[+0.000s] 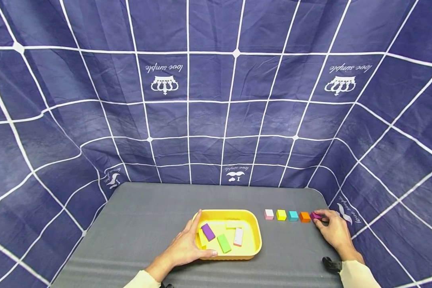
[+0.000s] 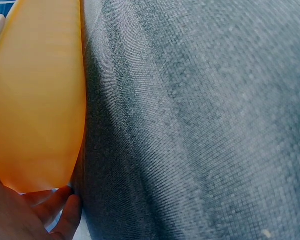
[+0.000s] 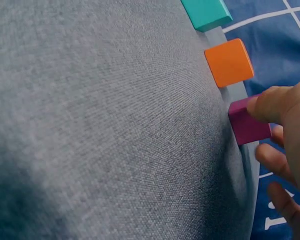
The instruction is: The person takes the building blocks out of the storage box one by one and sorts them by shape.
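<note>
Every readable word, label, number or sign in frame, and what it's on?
"love simple": upside down, twice high on the blue cloth, each beside a white crown.
"love simple" and "I" with a heart: upside down, around a white moustache, low centre on the cloth.
Similar prints low left and right: too small and skewed to read surely.
"I": cloth, right wrist view, beside the right hand.
Blocks, yellow tray: nothing legible.

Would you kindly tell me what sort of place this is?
Probably a curtained-off workspace: blue cloth hangs behind and beside a grey table holding a yellow tray of blocks.
</note>
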Demonstrator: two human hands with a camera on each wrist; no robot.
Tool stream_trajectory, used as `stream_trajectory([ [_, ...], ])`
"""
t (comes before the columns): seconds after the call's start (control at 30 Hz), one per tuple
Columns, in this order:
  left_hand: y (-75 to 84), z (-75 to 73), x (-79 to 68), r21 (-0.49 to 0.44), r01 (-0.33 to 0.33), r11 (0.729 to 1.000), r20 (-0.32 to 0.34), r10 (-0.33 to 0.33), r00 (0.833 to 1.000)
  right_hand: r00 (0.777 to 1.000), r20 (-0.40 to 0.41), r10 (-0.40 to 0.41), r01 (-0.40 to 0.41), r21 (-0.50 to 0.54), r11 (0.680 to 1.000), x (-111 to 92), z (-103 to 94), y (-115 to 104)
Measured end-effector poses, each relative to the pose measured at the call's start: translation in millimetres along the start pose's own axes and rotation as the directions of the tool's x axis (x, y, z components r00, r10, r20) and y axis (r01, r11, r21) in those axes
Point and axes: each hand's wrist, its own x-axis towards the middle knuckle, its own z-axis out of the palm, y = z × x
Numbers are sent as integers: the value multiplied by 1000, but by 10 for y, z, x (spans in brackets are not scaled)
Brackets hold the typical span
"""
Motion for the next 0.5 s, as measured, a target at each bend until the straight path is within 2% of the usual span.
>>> stream_trajectory([
  [0.27,9,-6,-4,8,6,1000,13,-6,1000,994,-111,-17,21,34,999,-50,-8,-109],
  [0.5,4,-28,-14,6,0,1000,8,0,1000,974,-183,-137,154,83,985,27,-2,-339],
])
